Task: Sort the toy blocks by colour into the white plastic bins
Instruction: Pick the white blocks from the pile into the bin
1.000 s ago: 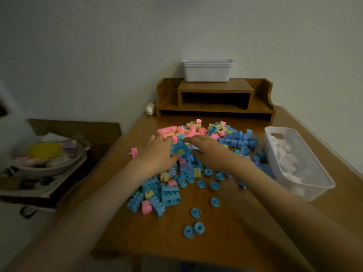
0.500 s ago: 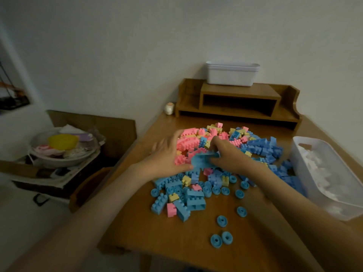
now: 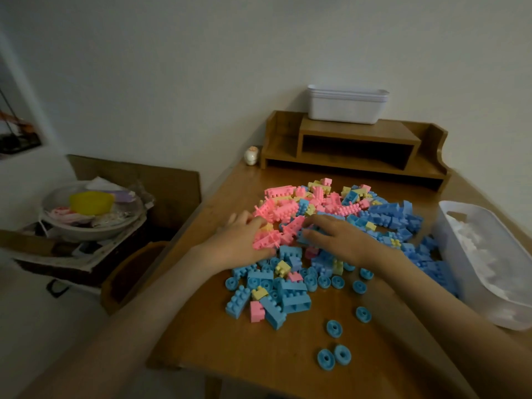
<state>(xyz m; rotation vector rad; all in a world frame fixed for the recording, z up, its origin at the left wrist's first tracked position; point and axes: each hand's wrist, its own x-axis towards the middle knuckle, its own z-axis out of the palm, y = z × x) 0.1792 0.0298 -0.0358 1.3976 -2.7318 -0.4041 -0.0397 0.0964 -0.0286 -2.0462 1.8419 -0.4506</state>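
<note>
The pile (image 3: 331, 208) of pink, blue and yellow blocks covers the middle of the surface (image 3: 259, 355). It is unsorted, so the task looks barely begun. Only one bin (image 3: 501, 309), at the right edge, holds anything, and those pale pieces are too blurred to tell their colour.

Both hands work the near side of the pile. The left hand (image 3: 244, 240) lies flat with straight fingers, its grip released, pressing on a clump of pink blocks (image 3: 267, 240). The right hand (image 3: 339, 237), just right of it, arches over blue blocks (image 3: 299, 240). Whether its grip holds one I cannot tell.

The step seems to be raking pink apart from blue. The next move probably calls for gathering a handful of one colour and picking out the stray yellow. A spare bin would have to be fetched first, since none stands near the pile.

The room has a plain pale wall (image 3: 201, 67). The surface is brown wood, with a low wooden shelf (image 3: 354, 139) at its far end. On the shelf sit the stacked bins (image 3: 347, 108).

To the left, off the surface, a bowl (image 3: 86, 231) of oddments sits on a cluttered stand. Loose blue wheels (image 3: 334, 328) lie on the near side of the surface, and a small egg-shaped ornament (image 3: 252, 156) stands by the shelf's left end.
</note>
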